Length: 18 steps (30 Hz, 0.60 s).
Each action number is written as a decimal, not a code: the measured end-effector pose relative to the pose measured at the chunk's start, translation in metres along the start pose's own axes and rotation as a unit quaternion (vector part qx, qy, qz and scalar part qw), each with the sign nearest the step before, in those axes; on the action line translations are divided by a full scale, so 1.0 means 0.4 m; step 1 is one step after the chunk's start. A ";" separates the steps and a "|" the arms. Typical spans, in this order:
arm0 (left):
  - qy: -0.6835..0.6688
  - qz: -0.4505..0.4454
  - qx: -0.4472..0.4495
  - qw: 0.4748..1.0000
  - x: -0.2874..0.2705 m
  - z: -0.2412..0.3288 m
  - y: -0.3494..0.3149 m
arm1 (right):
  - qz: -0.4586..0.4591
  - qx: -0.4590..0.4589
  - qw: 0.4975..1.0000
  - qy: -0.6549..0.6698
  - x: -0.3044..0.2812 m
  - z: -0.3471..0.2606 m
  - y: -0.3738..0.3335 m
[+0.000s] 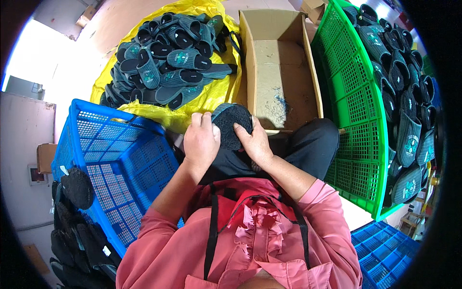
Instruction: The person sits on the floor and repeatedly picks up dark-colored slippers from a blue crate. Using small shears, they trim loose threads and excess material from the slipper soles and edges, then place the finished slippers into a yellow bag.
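Above my lap I hold a slipper with a fuzzy black face turned up and a grey-blue fabric edge. At its left side, my left hand is closed with the fingers curled in against the slipper's edge. My right hand grips the right side, thumb pressed on the black pile and the other fingers mostly hidden behind it. Just beyond my hands lies a heap of grey slippers with green designs, piled on a yellow sack.
A cardboard box with lint scraps stands ahead. On my right a tall green crate borders more slippers. To my left are a blue crate and black fuzzy slippers. Another blue crate sits low at right.
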<state>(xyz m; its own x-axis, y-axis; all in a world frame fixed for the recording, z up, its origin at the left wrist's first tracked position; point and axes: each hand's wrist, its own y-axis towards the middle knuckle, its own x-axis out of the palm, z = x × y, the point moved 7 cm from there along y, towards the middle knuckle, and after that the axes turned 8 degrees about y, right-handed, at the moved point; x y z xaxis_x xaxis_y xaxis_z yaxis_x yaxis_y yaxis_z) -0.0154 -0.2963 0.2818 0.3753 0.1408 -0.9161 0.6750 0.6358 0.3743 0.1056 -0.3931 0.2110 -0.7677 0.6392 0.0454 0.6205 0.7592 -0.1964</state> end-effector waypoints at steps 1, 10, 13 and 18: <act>0.024 -0.042 0.008 0.999 0.014 -0.001 0.008 | 0.002 -0.021 1.000 -0.012 0.001 0.012 0.004; 0.123 -0.229 0.115 0.959 0.084 -0.027 0.120 | 0.004 -0.087 0.990 -0.108 0.017 0.035 0.013; 0.096 -0.205 0.139 0.964 0.099 0.007 0.113 | 0.007 -0.064 0.990 -0.125 0.019 0.034 0.020; 0.025 -0.120 0.158 0.980 0.098 0.063 0.087 | 0.006 -0.054 0.989 -0.135 0.031 0.046 0.050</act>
<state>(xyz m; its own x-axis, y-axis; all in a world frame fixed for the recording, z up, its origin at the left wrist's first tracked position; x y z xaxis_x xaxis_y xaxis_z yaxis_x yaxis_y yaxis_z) 0.0387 -0.2876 0.2626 0.1562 0.0577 -0.9860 0.9056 0.3902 0.1662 0.1056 -0.3723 0.1895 -0.7665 0.6024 -0.2224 0.6314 0.7703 -0.0897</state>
